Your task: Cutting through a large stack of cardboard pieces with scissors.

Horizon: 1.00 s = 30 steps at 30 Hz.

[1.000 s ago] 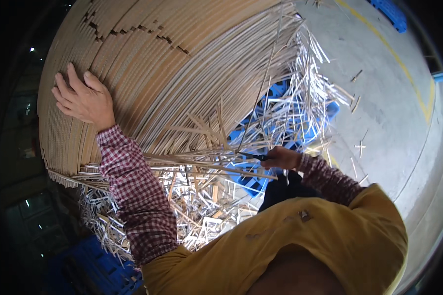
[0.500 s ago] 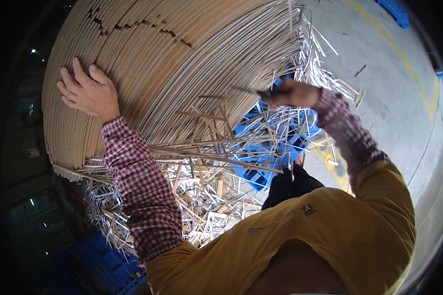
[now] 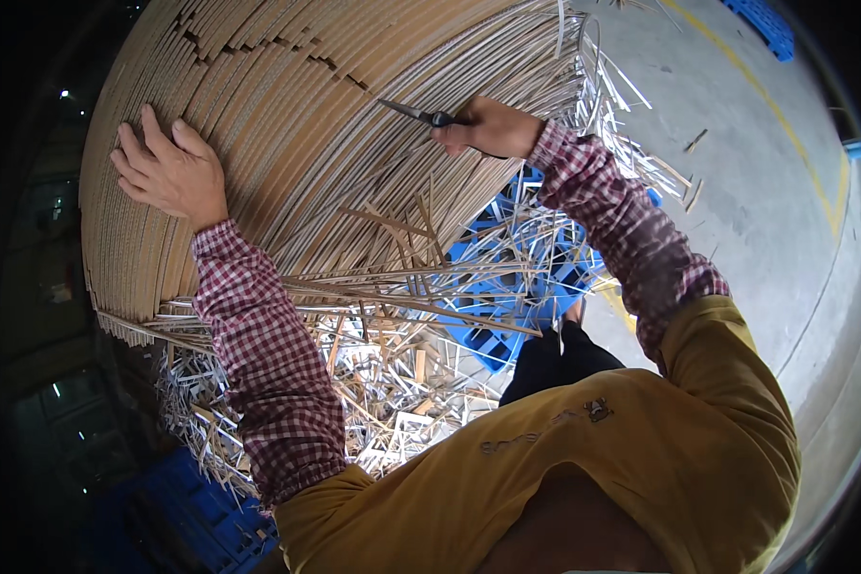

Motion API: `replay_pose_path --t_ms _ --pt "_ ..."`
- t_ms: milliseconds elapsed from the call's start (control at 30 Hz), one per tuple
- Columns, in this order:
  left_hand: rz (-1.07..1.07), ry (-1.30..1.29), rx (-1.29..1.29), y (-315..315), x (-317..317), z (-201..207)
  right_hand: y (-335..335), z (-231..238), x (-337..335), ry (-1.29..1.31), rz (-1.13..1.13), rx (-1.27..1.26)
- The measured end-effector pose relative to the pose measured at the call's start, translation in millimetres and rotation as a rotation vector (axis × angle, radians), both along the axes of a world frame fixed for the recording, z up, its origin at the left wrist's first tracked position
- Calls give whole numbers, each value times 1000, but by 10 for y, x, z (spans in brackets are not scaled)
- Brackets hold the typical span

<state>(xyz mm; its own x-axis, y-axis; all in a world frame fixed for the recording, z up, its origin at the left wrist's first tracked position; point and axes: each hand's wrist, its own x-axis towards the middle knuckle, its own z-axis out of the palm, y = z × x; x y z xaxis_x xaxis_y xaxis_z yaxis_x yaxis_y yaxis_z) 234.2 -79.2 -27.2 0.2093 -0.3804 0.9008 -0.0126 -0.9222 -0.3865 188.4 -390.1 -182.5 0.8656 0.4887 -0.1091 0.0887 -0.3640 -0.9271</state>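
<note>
**Blade [image 3: 404, 109] pointing across cardboard stack [image 3: 249, 163]**

The right hand [image 3: 493, 127] is gripping the blade's dark handle, aiming its tip leftward and away across the long sheet edges (touching or not, I cannot tell). The stack is lying ahead and leftward; the left hand [image 3: 170, 165], spread and holding nothing, is resting farther along it. Grey floor [image 3: 717, 191] is stretching rightward, apparently leaving elbow room.

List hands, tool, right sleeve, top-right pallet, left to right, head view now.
Left hand → dark-handled blade → right hand → right checked sleeve → blue pallet at top right.
</note>
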Motion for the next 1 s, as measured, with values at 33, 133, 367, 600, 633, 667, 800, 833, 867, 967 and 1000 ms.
replay_pose_path --t_ms 33,133,367,600,633,667,800,833,867,967,1000 --pt "1 1 -6 15 -11 -9 47 34 -1 1 4 2" --pt "9 -9 3 34 -20 0 133 74 13 1 -53 -11" --pt "26 -17 20 28 -59 43 282 -6 -265 37 -129 128" --pt "6 -19 26 26 -34 60 -318 -1047 -1627 375 419 15" --pt "-2 -33 19 43 -53 81 -436 -755 -1514 266 411 82" --pt "-14 -48 13 54 -64 81 -555 -484 -1363 157 396 151" --pt "23 -38 7 -3 -57 48 -641 -268 -707 -22 157 180" --pt "12 -33 7 12 -50 48 -506 -178 -538 -37 112 144" --pt "-5 -29 4 4 -35 54 -431 -98 -436 -54 62 105" --pt "-15 -19 -8 -4 -21 -6 -436 -112 -395 35 150 -96" --pt "-17 -17 -2 7 -17 -37 -532 -128 -488 55 253 -146"
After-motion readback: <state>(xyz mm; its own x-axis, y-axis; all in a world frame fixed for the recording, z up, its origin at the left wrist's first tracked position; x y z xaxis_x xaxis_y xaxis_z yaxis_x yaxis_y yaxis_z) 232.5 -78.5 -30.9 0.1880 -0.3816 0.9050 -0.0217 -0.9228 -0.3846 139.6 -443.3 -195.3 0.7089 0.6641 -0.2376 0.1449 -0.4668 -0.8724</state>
